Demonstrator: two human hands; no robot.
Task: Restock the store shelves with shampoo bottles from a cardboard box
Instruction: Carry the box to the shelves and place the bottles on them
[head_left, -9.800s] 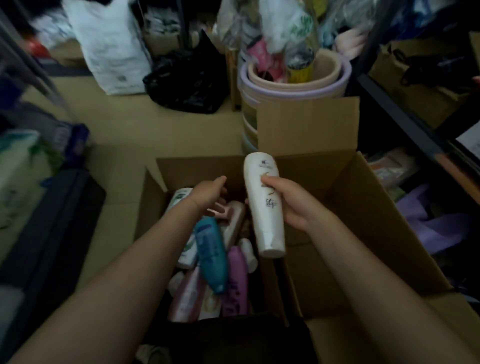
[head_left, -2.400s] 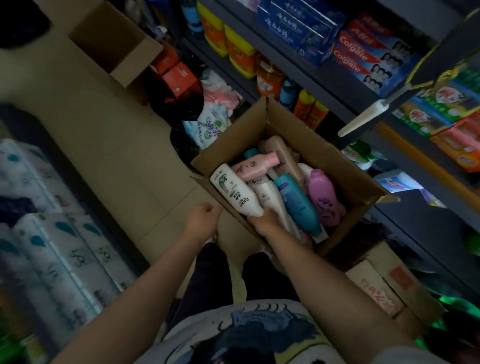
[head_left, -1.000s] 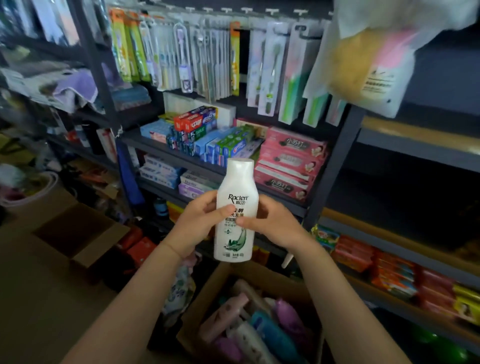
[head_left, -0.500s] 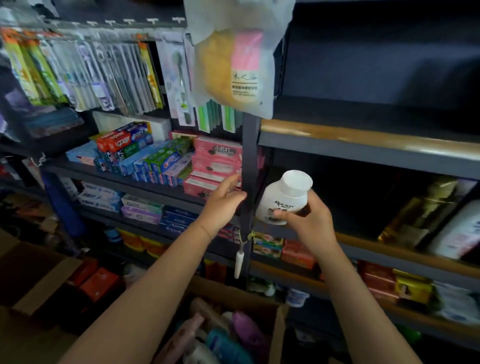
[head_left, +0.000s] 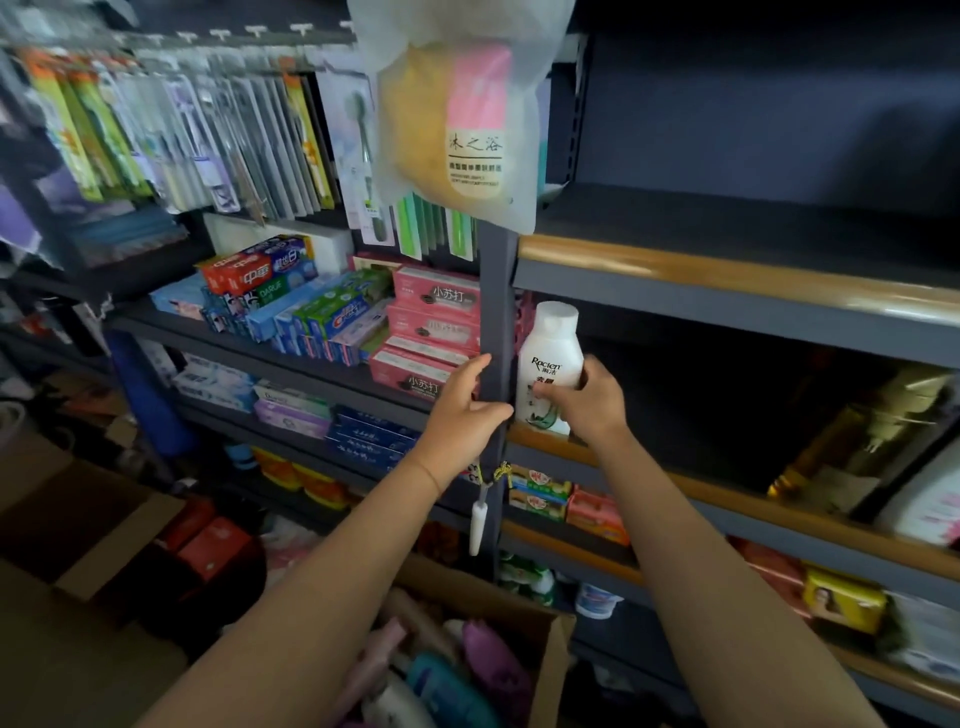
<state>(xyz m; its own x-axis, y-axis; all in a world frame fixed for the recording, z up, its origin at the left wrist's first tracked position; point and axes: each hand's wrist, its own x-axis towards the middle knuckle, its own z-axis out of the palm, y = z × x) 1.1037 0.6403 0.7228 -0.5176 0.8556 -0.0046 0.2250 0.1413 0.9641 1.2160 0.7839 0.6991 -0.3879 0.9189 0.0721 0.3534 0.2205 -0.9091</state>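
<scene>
Right hand grip: the right hand (head_left: 584, 402) grasps the white plastic shampoo bottle with a green leaf print (head_left: 549, 364), fingers curled round its lower half
Bottle position: upright, cap up, its base at the front edge of the dark metal shelf with a wood-coloured lip (head_left: 727, 467), at the shelf's far left end, just beside the upright post
Left hand grip: the left hand (head_left: 462, 410) holds the dark grey vertical shelf post (head_left: 496, 322), thumb and fingers wrapped on either side of it
Box: the open brown cardboard box (head_left: 550, 654) sits low between the forearms, with pink, purple, teal and white bottles lying jumbled inside
Left bay: stacked pink cartons (head_left: 434, 322) touch the post; blue, green and red toothpaste boxes (head_left: 291, 306) lie beside them
Above: a translucent hanging bag with a yellow sponge and pink label (head_left: 457, 114) hangs in front of the post; carded toothbrushes (head_left: 208, 140) hang in a row to its left
Right end of shelf: a gold-coloured pump bottle (head_left: 862, 441), blurred, well apart from the white one
</scene>
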